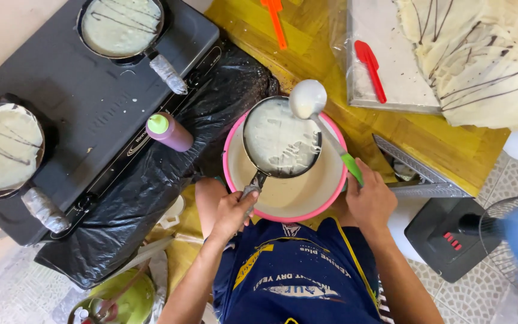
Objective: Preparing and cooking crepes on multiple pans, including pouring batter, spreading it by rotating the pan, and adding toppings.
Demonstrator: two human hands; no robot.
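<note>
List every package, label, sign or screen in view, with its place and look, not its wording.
Apron: on the person's lap, bottom centre; dark blue with yellow and white printed panels.
Stove: left; dark grey, faint printed marking along its front edge.
Squeeze bottle: lying on the stove's front edge; purple body, green cap, no label visible.
No screens or signs visible.
</note>
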